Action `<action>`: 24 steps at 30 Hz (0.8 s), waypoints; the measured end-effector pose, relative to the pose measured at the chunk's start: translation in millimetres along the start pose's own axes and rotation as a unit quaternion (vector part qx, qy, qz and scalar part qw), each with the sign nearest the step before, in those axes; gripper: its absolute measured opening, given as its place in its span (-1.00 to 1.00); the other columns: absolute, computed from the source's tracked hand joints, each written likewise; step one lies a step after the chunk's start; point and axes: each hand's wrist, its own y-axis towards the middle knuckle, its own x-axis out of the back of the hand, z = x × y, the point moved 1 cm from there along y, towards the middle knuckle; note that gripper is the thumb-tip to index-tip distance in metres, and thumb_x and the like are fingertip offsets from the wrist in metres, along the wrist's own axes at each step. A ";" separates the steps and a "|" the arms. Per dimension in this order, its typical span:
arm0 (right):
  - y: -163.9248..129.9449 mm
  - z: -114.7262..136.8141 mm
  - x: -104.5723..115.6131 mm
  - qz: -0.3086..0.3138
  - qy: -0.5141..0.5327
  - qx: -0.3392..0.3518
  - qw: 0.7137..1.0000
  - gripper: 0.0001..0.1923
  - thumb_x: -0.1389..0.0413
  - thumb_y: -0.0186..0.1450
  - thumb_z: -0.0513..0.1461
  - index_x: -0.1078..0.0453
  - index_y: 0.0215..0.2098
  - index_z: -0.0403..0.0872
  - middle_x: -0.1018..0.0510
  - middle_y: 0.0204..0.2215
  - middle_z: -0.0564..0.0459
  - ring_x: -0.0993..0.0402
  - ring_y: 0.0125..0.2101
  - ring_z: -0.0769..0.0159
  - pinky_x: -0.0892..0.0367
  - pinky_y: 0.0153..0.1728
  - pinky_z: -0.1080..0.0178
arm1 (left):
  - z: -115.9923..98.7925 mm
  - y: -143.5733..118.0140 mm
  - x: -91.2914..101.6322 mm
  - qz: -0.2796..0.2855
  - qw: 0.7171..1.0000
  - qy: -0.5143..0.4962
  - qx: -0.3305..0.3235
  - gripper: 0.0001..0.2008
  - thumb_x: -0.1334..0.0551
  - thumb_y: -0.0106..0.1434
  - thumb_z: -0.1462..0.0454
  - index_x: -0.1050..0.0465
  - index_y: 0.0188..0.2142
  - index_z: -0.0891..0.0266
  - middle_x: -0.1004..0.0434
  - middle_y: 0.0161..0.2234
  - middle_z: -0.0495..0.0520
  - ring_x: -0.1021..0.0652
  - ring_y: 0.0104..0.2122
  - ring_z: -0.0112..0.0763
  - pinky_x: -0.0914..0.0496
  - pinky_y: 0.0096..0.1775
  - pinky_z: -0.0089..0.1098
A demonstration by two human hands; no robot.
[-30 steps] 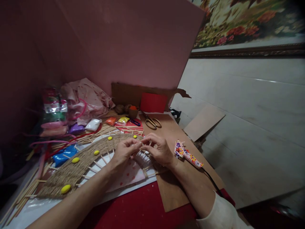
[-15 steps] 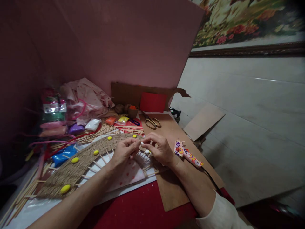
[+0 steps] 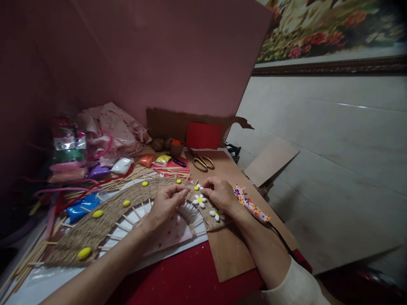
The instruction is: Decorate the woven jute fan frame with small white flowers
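Observation:
A curved fan-shaped piece woven from brown twine over thin sticks (image 3: pixel 108 226) lies before me. Yellow clay ovals (image 3: pixel 98 214) dot its band, and white-petalled clay daisies (image 3: pixel 199 201) sit at its right end. My right hand (image 3: pixel 219 192) is closed in a pinch at the uppermost flower (image 3: pixel 196 187), its fingertips against a white clay petal (image 3: pixel 201 187). Over the inner edge of the band hovers my left hand (image 3: pixel 168 201), thumb and forefinger pressed together; whatever is between them, if anything, is hidden.
Gold-handled scissors (image 3: pixel 203 163) rest on a brown board (image 3: pixel 229 250). Bags of coloured clay, such as blue (image 3: pixel 83 206) and white (image 3: pixel 122 165), lie at the left and back among loose sticks. A flower-patterned cloth-wrapped object (image 3: pixel 252 205) is right of my right hand.
My hands have parted from around a small white clay piece. The right hand has moved slightly right and up to the top flower; the left has stayed nearly in place.

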 end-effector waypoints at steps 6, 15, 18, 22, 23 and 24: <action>2.0 0.4 -3.1 0.016 0.010 -0.001 1.000 -0.95 -0.18 0.14 -0.27 -0.51 -0.42 -0.03 -0.59 -0.41 0.06 -0.46 -0.39 0.31 -0.21 -0.39 0.31 | -1.1 -0.7 -0.8 -0.002 1.000 -0.007 0.015 -0.78 -0.32 0.07 0.14 -0.48 -0.44 0.29 -0.27 -0.66 -0.10 -0.22 -0.64 -0.60 -0.04 -0.60 -0.51; 2.7 -2.1 -7.3 0.025 -0.018 0.000 1.000 -0.92 -0.17 0.15 -0.25 -0.52 -0.39 -0.02 -0.60 -0.39 0.08 -0.46 -0.36 0.33 -0.19 -0.37 0.33 | 2.9 0.4 0.1 0.000 1.000 0.004 0.009 -0.74 -0.32 0.06 0.11 -0.47 -0.46 0.30 -0.25 -0.67 -0.11 -0.21 -0.64 -0.60 -0.04 -0.58 -0.50; 2.9 -2.2 -8.0 0.028 -0.024 -0.007 0.999 -0.91 -0.16 0.15 -0.24 -0.52 -0.38 -0.02 -0.60 -0.38 0.09 -0.46 -0.36 0.35 -0.19 -0.37 0.35 | 3.5 0.7 0.4 0.001 1.000 0.004 0.012 -0.73 -0.31 0.05 0.10 -0.47 -0.43 0.30 -0.26 -0.65 -0.11 -0.22 -0.64 -0.60 -0.04 -0.58 -0.50; 2.6 -1.7 -7.6 0.023 -0.030 -0.019 0.999 -0.92 -0.17 0.16 -0.22 -0.52 -0.39 -0.01 -0.60 -0.39 0.10 -0.47 -0.37 0.34 -0.18 -0.39 0.34 | 4.3 0.9 0.8 0.004 1.000 0.004 0.009 -0.74 -0.31 0.06 0.11 -0.47 -0.44 0.30 -0.25 -0.66 -0.11 -0.21 -0.64 -0.61 -0.05 -0.58 -0.50; 2.5 -1.7 -7.8 0.022 -0.032 -0.025 0.999 -0.92 -0.17 0.16 -0.21 -0.52 -0.40 -0.01 -0.61 -0.40 0.09 -0.47 -0.37 0.34 -0.18 -0.40 0.34 | 4.5 0.8 0.9 0.004 1.000 0.004 0.007 -0.75 -0.31 0.07 0.12 -0.47 -0.44 0.30 -0.25 -0.66 -0.11 -0.21 -0.64 -0.61 -0.05 -0.58 -0.50; 2.5 -1.8 -8.2 0.021 -0.033 -0.029 0.999 -0.92 -0.17 0.16 -0.20 -0.52 -0.40 -0.01 -0.61 -0.40 0.09 -0.47 -0.38 0.33 -0.18 -0.41 0.34 | 4.5 0.7 0.9 0.004 1.000 0.003 0.007 -0.76 -0.30 0.07 0.13 -0.47 -0.44 0.30 -0.25 -0.66 -0.11 -0.21 -0.64 -0.61 -0.05 -0.58 -0.50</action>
